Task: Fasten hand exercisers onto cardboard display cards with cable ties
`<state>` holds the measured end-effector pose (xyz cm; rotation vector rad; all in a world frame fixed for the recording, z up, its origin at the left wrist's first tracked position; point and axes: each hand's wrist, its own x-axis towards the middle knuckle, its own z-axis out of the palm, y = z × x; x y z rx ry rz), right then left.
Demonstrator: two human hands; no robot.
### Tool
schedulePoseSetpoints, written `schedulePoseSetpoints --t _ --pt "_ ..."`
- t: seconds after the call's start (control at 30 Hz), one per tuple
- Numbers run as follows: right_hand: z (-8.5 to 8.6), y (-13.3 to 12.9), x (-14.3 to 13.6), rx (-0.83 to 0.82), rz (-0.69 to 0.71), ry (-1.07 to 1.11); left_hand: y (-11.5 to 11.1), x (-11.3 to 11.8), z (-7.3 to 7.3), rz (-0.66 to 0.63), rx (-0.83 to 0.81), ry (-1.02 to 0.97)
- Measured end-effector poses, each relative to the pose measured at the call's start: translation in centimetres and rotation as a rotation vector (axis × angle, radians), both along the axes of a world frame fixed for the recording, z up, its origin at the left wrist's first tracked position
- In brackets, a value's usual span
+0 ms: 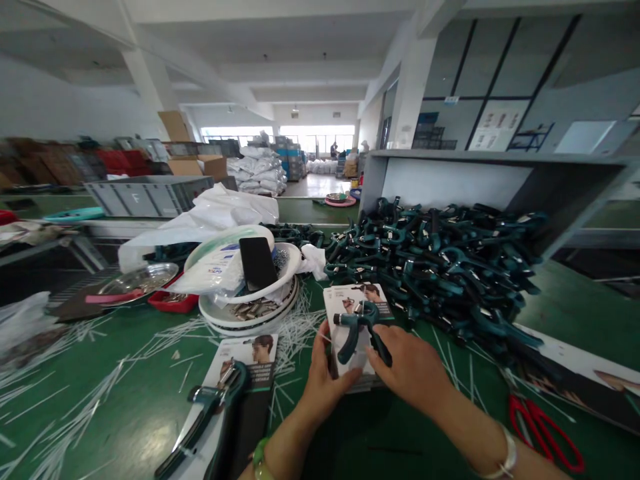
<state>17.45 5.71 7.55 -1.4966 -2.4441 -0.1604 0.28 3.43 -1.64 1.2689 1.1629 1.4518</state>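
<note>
In front of me is a stack of printed cardboard cards with a dark teal hand grip strengthener lying over the top one. My left hand clasps the stack at its left side, thumb along the near edge. My right hand has its fingers closed on the right handle of the grip strengthener. To the left, another grip strengthener rests on a printed card.
A large heap of grip strengtheners lies at the right. Red-handled scissors lie at the near right. White plastic ties are scattered over the green table. A black phone tops a white basin; a metal bowl stands beside it.
</note>
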Motion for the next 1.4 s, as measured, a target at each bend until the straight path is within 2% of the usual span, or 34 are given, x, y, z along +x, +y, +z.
schedulePoseSetpoints --t 0.13,0.2,0.27,0.33,0.4,0.47,0.53,0.7,0.8,0.93,1.1,1.4 --pt "0.1 0.1 1.7 -0.192 0.019 0.119 -0.8 -1.8 0.9 -0.239 -0.006 -0.146" --pt "0.8 0.5 2.5 -0.226 0.034 0.18 -0.3 -2.9 1.8 -0.182 -0.025 -0.167" --pt "1.6 0.9 2.5 -0.214 0.076 0.166 1.2 -3.7 3.3 0.021 -0.047 -0.094" --pt "2.2 1.6 1.7 -0.193 0.118 0.081 3.3 -3.7 5.3 0.168 -0.057 0.167" --pt "2.2 2.4 0.7 -0.193 0.135 -0.009 5.6 -2.9 7.3 0.115 0.008 0.55" --pt "1.7 3.3 -0.1 -0.194 0.124 -0.045 7.7 -1.6 8.8 0.048 -0.007 0.871" --pt "0.7 3.9 -0.5 -0.181 0.118 -0.005 9.2 -0.1 9.6 0.039 -0.043 1.013" --pt "-2.2 4.8 0.3 -0.132 0.182 0.289 10.7 2.0 8.9 0.024 0.025 0.99" --pt "-3.4 5.3 0.6 -0.081 0.249 0.538 10.3 1.9 8.0 -0.034 0.113 0.958" --pt "-4.1 5.7 0.2 -0.084 0.206 0.832 9.2 1.4 6.6 -0.027 0.24 0.899" --pt "-4.3 5.7 -0.2 -0.226 0.166 0.879 8.7 1.3 5.6 0.053 0.244 0.88" --pt "-3.5 5.4 -0.2 -0.256 0.153 0.784 8.5 1.5 5.6 0.071 0.229 0.861"
